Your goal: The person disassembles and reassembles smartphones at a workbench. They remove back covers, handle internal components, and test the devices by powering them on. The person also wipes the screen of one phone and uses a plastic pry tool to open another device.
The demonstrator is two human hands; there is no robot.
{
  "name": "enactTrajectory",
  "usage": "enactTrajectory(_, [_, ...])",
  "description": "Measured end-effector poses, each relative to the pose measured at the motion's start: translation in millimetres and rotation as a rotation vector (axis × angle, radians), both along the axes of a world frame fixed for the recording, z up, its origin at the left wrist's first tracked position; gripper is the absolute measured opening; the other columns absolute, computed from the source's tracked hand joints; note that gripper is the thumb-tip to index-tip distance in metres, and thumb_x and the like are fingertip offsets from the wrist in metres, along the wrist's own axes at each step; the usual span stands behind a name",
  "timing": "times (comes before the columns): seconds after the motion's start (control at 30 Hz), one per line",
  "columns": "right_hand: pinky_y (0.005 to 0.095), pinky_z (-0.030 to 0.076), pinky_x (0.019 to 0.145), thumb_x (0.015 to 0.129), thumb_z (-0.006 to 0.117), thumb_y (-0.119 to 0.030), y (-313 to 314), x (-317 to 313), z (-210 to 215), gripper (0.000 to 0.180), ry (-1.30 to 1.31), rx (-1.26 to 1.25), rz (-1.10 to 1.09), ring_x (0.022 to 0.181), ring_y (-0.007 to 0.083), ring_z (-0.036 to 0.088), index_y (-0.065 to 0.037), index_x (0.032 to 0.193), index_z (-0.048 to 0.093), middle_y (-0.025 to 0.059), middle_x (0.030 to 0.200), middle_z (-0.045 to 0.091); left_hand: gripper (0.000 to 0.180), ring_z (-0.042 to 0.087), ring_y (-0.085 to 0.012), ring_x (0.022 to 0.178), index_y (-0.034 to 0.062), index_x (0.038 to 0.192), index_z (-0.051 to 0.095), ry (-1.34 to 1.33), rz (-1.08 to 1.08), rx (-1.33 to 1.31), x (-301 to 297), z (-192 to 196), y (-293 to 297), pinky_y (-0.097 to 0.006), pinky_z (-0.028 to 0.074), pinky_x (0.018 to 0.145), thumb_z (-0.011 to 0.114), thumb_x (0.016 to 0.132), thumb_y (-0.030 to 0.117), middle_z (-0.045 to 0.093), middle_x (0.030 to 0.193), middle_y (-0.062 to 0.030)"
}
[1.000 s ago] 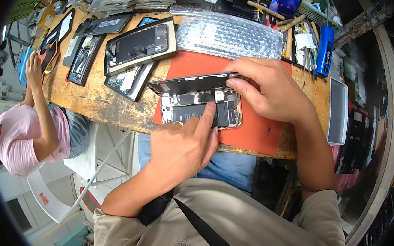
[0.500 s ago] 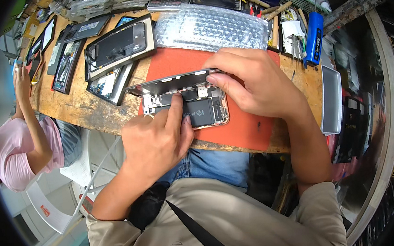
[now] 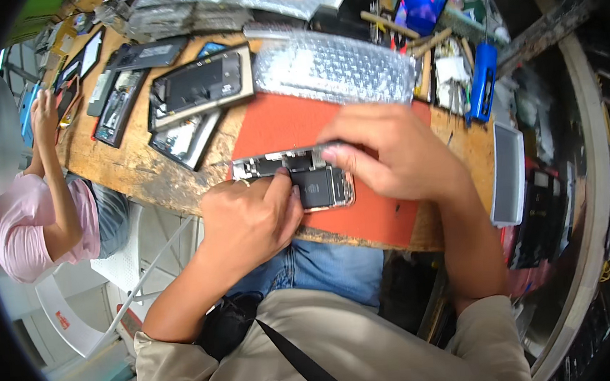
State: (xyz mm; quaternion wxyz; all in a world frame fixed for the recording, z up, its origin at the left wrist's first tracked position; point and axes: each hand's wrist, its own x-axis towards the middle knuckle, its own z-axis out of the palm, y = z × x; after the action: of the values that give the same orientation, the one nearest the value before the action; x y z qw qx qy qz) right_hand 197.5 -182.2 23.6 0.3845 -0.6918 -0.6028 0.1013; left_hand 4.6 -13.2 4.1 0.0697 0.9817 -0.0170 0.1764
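Observation:
On an orange-red mat [image 3: 386, 220] lies an opened phone [image 3: 312, 188], its dark battery and inner parts showing. The phone's screen panel [image 3: 273, 154] stands raised along the far long edge and is seen almost edge-on. My right hand [image 3: 395, 147] pinches that panel at its right end between thumb and fingers. My left hand [image 3: 249, 213] is over the phone's left part, with its index fingertip pressed inside near the far edge. Its other fingers are curled and the thumb lies against the near side, so the left end of the housing is partly hidden.
Bubble wrap [image 3: 331, 70] lies beyond the mat. Opened phones and a boxed panel [image 3: 200, 84] sit on the left. A blue device [image 3: 481, 83], tools and a grey tray [image 3: 508, 174] are on the right. Another person [image 3: 43, 225] sits at far left.
The screen panel has tipped, so its inner face shows less and its edge shows more. My left fingertip stays inside the phone. The whole view has shifted slightly.

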Motion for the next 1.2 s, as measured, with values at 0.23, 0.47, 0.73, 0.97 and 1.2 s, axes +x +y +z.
enactTrajectory(0.23, [0.0418, 0.057, 0.082, 0.095, 0.076, -0.016, -3, -6, 10, 0.026, 0.109, -0.128, -0.015, 0.092, 0.0344, 0.073, 0.0, 0.115, 0.075, 0.0178, 0.1, 0.076, 0.01, 0.059, -0.0227, 0.051, 0.0084, 0.091, 0.073, -0.196, 0.007, -0.067, -23, 29, 5, -0.039, 0.044, 0.051, 0.078, 0.083, 0.012, 0.059, 0.063, -0.0043])
enactTrajectory(0.47, [0.0437, 0.049, 0.103, 0.071, 0.094, -0.025, -6, -11, 14, 0.078, -0.111, -0.333, 0.135, 0.118, 0.0349, 0.061, -0.005, 0.14, 0.065, 0.0142, 0.127, 0.063, 0.071, 0.061, -0.0363, 0.115, 0.0011, 0.14, 0.058, 0.128, -0.068, -0.52, -34, 25, 58, -0.042, 0.052, 0.096, 0.087, 0.078, 0.021, 0.059, 0.126, -0.02])
enactTrajectory(0.73, [0.045, 0.051, 0.096, 0.068, 0.095, -0.024, -6, -12, 14, 0.08, -0.182, -0.308, 0.126, 0.113, 0.0328, 0.06, -0.008, 0.14, 0.062, 0.0113, 0.118, 0.059, 0.085, 0.053, -0.0386, 0.12, 0.0048, 0.146, 0.053, 0.371, -0.226, -0.581, -10, 12, 80, -0.045, 0.048, 0.103, 0.088, 0.07, 0.021, 0.049, 0.128, -0.0176])
enactTrajectory(0.97, [0.0443, 0.047, 0.101, 0.062, 0.096, -0.021, -7, -9, 11, 0.089, -0.091, -0.347, 0.127, 0.117, 0.034, 0.06, -0.007, 0.143, 0.062, 0.0119, 0.123, 0.061, 0.084, 0.056, -0.038, 0.113, 0.0068, 0.132, 0.063, 0.27, -0.271, -0.529, -12, -5, 83, -0.047, 0.047, 0.097, 0.089, 0.055, 0.028, 0.057, 0.115, -0.0159])
enactTrajectory(1.2, [0.0461, 0.049, 0.105, 0.067, 0.095, -0.021, -6, -12, 17, 0.084, -0.082, -0.308, 0.134, 0.12, 0.0364, 0.061, -0.005, 0.143, 0.061, 0.0146, 0.125, 0.062, 0.082, 0.058, -0.036, 0.113, 0.0079, 0.132, 0.065, 0.196, -0.296, -0.589, -9, -16, 87, -0.044, 0.048, 0.097, 0.09, 0.057, 0.029, 0.059, 0.118, -0.0132])
